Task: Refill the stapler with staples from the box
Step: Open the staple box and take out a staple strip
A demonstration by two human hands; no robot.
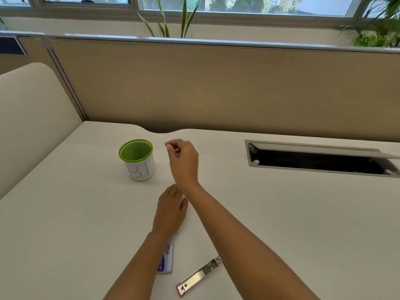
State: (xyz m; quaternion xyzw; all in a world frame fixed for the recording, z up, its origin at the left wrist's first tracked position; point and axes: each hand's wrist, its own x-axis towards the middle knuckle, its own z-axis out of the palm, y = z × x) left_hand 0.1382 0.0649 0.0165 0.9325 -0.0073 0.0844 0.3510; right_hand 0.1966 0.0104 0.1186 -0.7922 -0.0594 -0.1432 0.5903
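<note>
1. While the right hand (184, 159) pinches something thin, possibly staples, beside the cup (138, 160), the left hand (171, 210) rests flat, holding nothing.
2. Stapler (199, 276) lies open at 5 o'clock of the left hand; box (165, 259) sits beside it, at 9.
3. Judgement: staple strips are light and brittle; hold by the sides.

box (166, 259): half under left forearm | right hand's (184, 158) pinch: too small

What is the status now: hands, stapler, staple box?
Right hand raised near the green cup, pinching something thin. Left hand flat on desk. Stapler lying open, untouched. Staple box partly under left forearm.
</note>
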